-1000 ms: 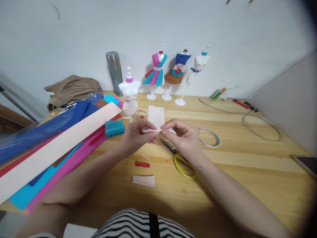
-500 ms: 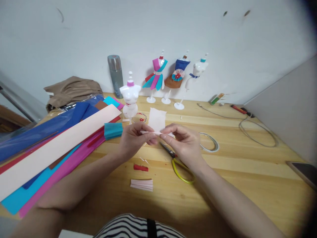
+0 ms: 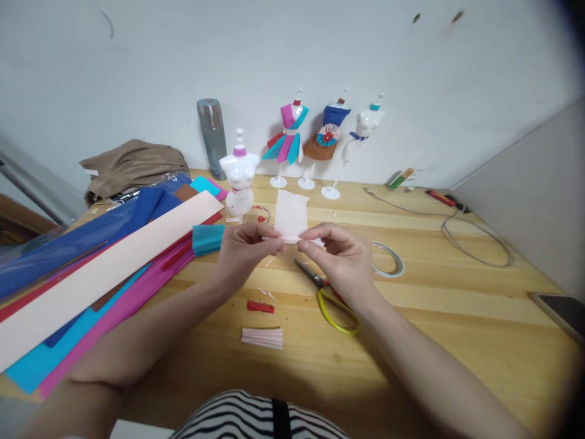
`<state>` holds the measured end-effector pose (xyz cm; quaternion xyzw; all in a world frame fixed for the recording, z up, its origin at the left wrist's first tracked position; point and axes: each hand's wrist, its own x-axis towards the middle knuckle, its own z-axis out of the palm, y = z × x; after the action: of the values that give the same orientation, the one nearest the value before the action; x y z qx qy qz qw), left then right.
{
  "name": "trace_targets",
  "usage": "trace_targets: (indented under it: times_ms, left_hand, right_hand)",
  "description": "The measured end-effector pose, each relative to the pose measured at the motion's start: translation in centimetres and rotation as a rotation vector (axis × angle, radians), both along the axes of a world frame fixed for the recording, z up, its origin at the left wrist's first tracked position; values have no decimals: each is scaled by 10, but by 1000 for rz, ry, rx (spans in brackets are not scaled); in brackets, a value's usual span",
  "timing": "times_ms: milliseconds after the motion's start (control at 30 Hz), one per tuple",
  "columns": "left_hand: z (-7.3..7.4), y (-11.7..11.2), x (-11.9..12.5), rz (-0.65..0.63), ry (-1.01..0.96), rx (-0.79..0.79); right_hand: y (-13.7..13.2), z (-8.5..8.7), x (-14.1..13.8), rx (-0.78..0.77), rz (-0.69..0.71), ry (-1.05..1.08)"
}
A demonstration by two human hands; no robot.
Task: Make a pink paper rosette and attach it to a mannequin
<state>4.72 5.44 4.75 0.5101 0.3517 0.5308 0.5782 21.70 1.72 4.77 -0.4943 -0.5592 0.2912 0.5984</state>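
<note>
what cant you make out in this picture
Head view:
pink paper: lower edge hidden by the pinching left hand and right hand.
scissors: handles partly under the right wrist.
tape roll: left part behind the right hand.
dark device: cut off by the right edge.

a small craft workspace: a wooden table (image 3: 457,305) set against a plain white wall (image 3: 137,61). long sheets of coloured crepe paper (image 3: 91,274) lie left of the left hand (image 3: 242,250). little white mannequins (image 3: 239,177) stand beyond both hands, some dressed in paper outfits (image 3: 287,137). scissors (image 3: 329,292) lie just under the right hand (image 3: 342,259), with a tape roll (image 3: 388,259) to its right. both hands pinch a pale pink paper piece (image 3: 291,213).
</note>
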Motion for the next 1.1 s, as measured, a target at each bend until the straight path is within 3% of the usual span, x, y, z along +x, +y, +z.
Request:
trace_targets:
  times_ms: [167,433,800,967,1100]
  left_hand:
    - [3,-4,2,30,25,4]
    - [-7,-1,1,115,150,205]
    - [-12,2,-3,253,462,728]
    - [-12,0,-3,278,494,740]
    - [-14,3,-1,231,390,563]
  right_hand:
    - [0,-1,2,29,43,-41]
    - [3,-5,3,51,36,-165]
    - [3,-4,2,156,-43,-386]
    - [3,-5,1,151,-33,-381]
    - [4,-5,2,106,6,-279]
